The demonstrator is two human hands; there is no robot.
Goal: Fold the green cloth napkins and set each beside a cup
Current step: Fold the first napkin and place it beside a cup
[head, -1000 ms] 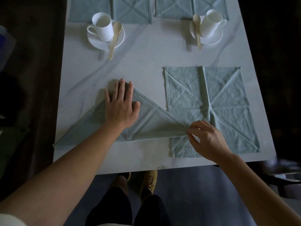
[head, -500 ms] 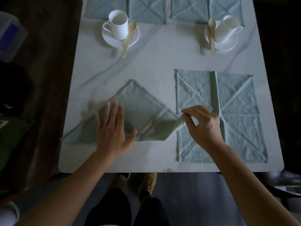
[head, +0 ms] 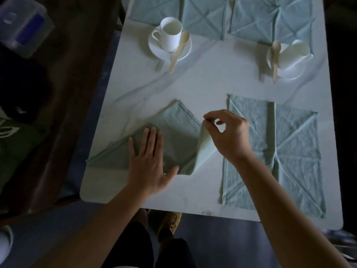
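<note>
A pale green napkin folded into a triangle (head: 179, 132) lies at the near left of the white table (head: 202, 88). My left hand (head: 150, 161) presses flat on its lower middle with straight fingers. My right hand (head: 228, 134) pinches the napkin's right corner and holds it lifted and curled over toward the triangle's peak. A second green napkin (head: 289, 151) lies spread flat to the right. Two white cups on saucers stand further back, one at the left (head: 171, 36) and one at the right (head: 291, 53), each with a wooden spoon.
Two more green napkins (head: 204, 16) (head: 270, 18) lie flat along the far edge behind the cups. A clear plastic box (head: 23, 26) sits off the table at the far left. My legs and shoes show below the table's near edge.
My right hand has lifted the napkin's right corner and carried it up and left over the triangle. My left hand slid down from the peak to the napkin's lower middle.
</note>
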